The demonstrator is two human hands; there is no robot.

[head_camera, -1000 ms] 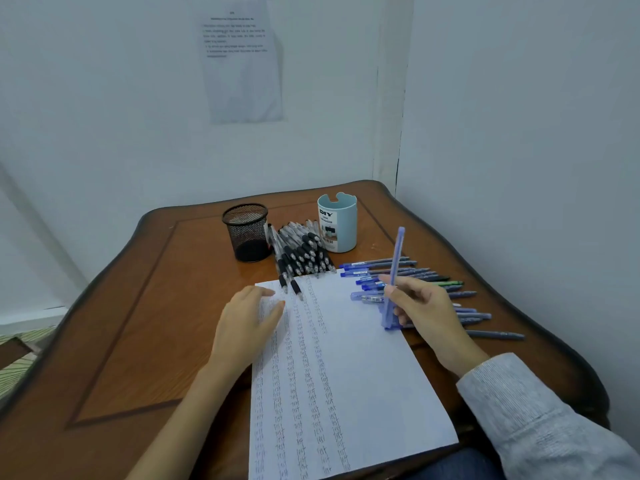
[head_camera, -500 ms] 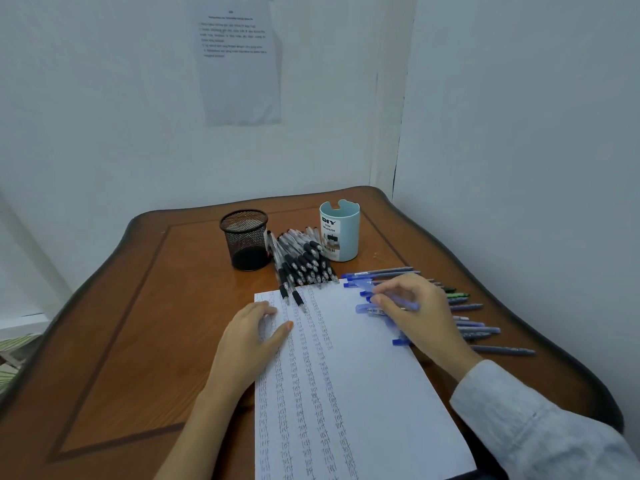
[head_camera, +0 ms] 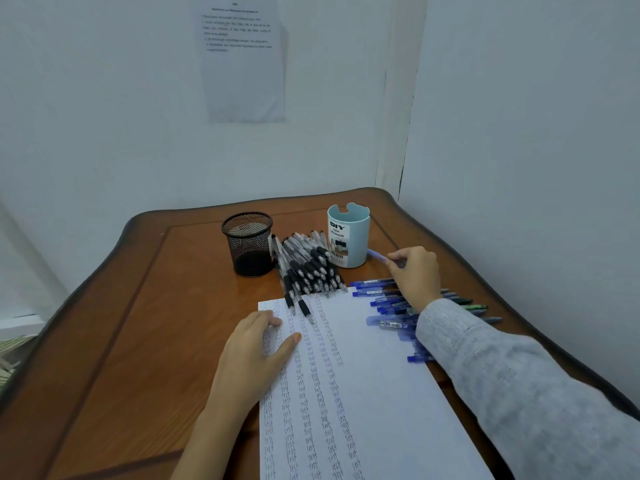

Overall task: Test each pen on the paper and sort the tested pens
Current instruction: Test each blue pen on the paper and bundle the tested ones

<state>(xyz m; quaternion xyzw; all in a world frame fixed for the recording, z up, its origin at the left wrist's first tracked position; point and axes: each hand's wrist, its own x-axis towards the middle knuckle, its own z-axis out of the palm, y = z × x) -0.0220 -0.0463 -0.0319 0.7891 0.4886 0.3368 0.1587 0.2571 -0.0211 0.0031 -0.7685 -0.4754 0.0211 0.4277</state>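
Right hand (head_camera: pixel 414 271) pinches a half-hidden lilac pen (head_camera: pixel 377 255) beside the organizer (head_camera: pixel 349 237).

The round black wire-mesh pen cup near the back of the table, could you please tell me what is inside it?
The black wire-mesh pen cup shows no pens above its rim; the mesh lets the wooden table show through. Its dark bottom cannot be made out clearly.

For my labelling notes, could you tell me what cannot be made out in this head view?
- Wall notice: print too small.
- Light blue pen: far end hidden in right hand.
- Blue pens: partly under the sleeve.
- Paper: bottom cut off by the frame.
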